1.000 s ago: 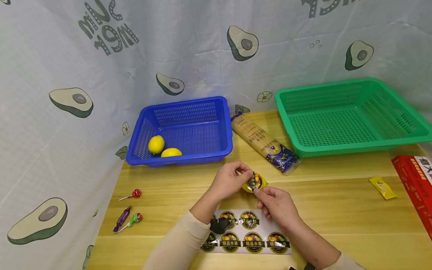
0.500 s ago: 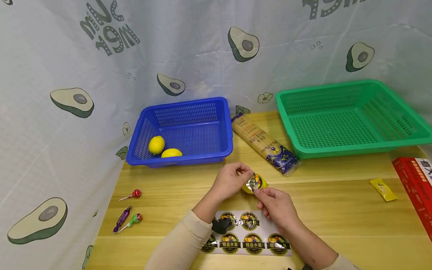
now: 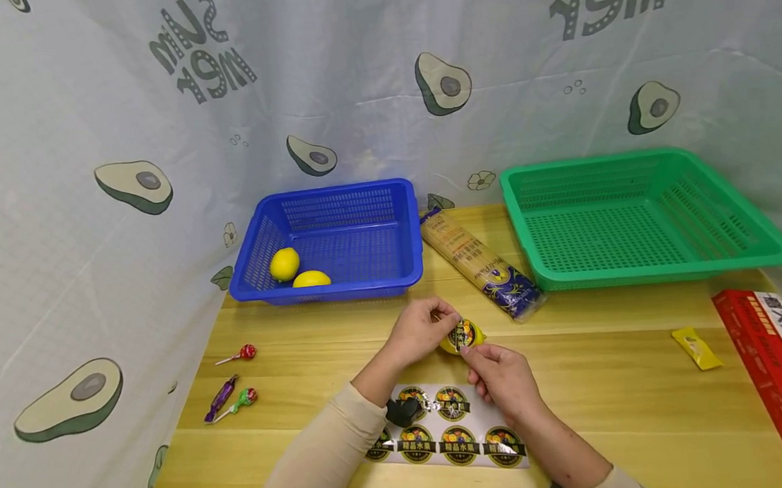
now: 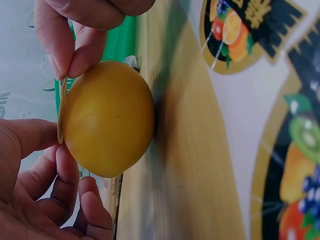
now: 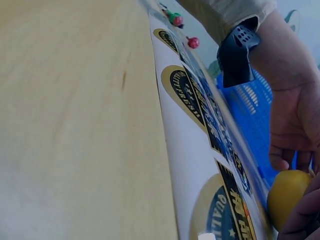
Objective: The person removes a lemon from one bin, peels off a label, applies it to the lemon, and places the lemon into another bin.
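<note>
Just beyond the sticker sheet (image 3: 446,434) on the wooden table (image 3: 615,380), I have a lemon (image 3: 464,335) between both hands. My left hand (image 3: 422,330) curls around its left side, fingers bent, thumb and forefinger pinching the upper edge of a round sticker (image 3: 461,334) against the peel. My right hand (image 3: 499,373) pinches the sticker's lower edge from the near side. In the left wrist view the sticker shows edge-on, lying against the lemon's far face, fingertips (image 4: 70,55) on its rim. Lemon appears to sit on or just above the table; contact hard to tell.

Sticker sheet: lies flat, nearest me, partly under my forearms, two rows of round black-and-gold labels.

Beyond the sheet and to the left: blue basket (image 3: 338,203), two lemons (image 3: 285,264) in its near-left corner, touching or almost. Beyond and to the right: green basket (image 3: 721,254). Between the baskets: noodle packet (image 3: 478,262), lying diagonal.

Left of the sheet: two lollipops (image 3: 242,352) and a purple wrapped candy (image 3: 220,398). Right of the sheet, well apart: small yellow sachet (image 3: 695,348), then a red box (image 3: 760,360) at the table's edge.
</note>
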Action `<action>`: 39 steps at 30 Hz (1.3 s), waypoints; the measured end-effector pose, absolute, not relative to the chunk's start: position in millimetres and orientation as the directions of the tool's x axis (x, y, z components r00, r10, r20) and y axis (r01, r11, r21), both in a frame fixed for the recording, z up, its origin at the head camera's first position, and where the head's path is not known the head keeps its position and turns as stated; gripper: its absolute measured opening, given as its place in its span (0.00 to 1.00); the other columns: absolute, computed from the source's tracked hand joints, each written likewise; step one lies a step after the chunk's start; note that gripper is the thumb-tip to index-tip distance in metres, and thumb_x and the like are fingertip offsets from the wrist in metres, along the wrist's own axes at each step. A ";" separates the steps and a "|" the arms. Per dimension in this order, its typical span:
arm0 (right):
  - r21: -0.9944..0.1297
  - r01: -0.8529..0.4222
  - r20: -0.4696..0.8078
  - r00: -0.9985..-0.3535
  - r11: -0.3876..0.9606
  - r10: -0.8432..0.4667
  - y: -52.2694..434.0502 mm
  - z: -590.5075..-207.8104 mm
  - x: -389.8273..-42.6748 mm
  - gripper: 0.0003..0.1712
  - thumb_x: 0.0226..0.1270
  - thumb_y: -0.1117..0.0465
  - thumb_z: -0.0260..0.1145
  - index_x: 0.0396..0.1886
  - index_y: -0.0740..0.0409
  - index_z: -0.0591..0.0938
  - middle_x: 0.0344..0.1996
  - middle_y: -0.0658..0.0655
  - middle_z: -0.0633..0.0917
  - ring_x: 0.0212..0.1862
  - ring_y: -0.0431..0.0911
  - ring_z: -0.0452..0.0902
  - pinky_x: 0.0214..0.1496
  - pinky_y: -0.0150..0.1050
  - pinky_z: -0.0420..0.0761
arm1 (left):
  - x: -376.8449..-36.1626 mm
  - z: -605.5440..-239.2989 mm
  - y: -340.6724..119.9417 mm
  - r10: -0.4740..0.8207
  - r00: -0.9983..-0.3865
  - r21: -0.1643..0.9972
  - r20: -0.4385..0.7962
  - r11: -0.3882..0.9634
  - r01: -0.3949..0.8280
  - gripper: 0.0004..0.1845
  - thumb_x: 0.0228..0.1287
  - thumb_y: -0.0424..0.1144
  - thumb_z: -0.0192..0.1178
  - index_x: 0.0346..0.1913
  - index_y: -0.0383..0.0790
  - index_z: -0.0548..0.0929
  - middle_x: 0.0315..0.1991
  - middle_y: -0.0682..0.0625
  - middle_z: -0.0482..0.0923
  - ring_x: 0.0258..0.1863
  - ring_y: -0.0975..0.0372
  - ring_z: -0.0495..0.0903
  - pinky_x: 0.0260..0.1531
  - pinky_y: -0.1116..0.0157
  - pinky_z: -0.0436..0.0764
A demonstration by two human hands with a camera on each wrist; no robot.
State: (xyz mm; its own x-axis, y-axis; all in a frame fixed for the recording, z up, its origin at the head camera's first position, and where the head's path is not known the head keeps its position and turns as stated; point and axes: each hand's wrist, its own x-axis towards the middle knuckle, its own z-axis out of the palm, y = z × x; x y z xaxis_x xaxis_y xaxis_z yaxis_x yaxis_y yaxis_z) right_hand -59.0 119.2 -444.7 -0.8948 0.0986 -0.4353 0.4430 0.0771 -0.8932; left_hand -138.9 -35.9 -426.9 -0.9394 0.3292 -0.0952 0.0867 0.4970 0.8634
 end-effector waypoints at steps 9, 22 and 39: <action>-0.892 0.448 -0.439 -0.890 0.056 0.125 120.8 -448.3 -59.5 0.19 0.71 0.52 0.68 0.44 0.66 0.84 0.17 0.46 0.80 0.17 0.37 0.71 0.19 0.31 0.73 | -139.1 -430.7 -35.1 0.333 -0.938 0.855 -0.095 0.511 0.095 0.07 0.70 0.41 0.64 0.40 0.42 0.87 0.33 0.53 0.83 0.31 0.69 0.76 0.34 0.73 0.75; -0.904 0.426 -0.422 -0.902 0.026 0.088 135.8 -445.2 -66.1 0.26 0.78 0.55 0.61 0.67 0.63 0.67 0.40 0.57 0.86 0.28 0.42 0.86 0.30 0.39 0.88 | -134.7 -438.9 -41.5 0.385 -0.899 0.929 -0.209 0.364 -0.060 0.14 0.75 0.42 0.60 0.55 0.39 0.83 0.55 0.43 0.84 0.50 0.55 0.86 0.42 0.63 0.86; -0.917 0.014 -0.023 -1.000 0.399 -0.019 147.7 -382.6 -90.7 0.26 0.77 0.49 0.62 0.64 0.62 0.73 0.57 0.65 0.78 0.45 0.47 0.83 0.40 0.36 0.87 | -125.2 -410.1 -41.0 0.489 -0.868 0.954 -0.084 -0.213 -0.212 0.27 0.79 0.33 0.49 0.76 0.39 0.62 0.68 0.36 0.65 0.60 0.53 0.79 0.62 0.50 0.80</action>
State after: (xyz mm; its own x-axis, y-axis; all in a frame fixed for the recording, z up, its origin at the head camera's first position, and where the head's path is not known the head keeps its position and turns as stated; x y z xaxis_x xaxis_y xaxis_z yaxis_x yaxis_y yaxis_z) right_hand -90.7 147.7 -382.6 -0.9996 -0.0186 -0.0232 0.0139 0.3986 -0.9170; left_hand -125.2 -41.0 -410.1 -0.8685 0.4886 -0.0837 -0.2117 -0.2129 0.9539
